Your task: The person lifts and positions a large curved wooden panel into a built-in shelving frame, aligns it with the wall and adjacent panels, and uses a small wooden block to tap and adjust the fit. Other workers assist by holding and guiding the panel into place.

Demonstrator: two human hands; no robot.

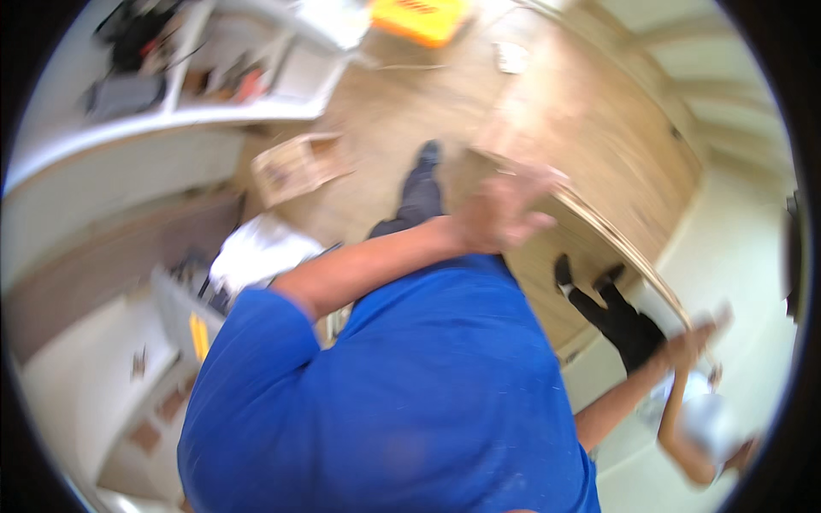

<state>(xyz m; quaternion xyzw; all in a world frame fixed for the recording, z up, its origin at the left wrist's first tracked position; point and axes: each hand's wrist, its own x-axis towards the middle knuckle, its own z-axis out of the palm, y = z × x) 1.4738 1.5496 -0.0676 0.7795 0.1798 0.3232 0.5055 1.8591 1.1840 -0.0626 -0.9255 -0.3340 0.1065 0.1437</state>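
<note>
A large light-brown wooden board with a layered edge slopes across the upper right. My left hand is at its near corner, fingers stretched over the edge and thumb apart. Farther along that edge is my right hand, its fingers reaching out flat past the rim. Motion smears both hands, so how firmly they press on the board is hard to see. Below the board, at the lower right, a co-worker in black trousers and a pale top has an arm raised near the same edge.
An open cardboard box lies on the wood-coloured floor at left. White shelving with tools stands beyond it. A white bag and a grey bin are near my left elbow. An orange-yellow item sits at the top.
</note>
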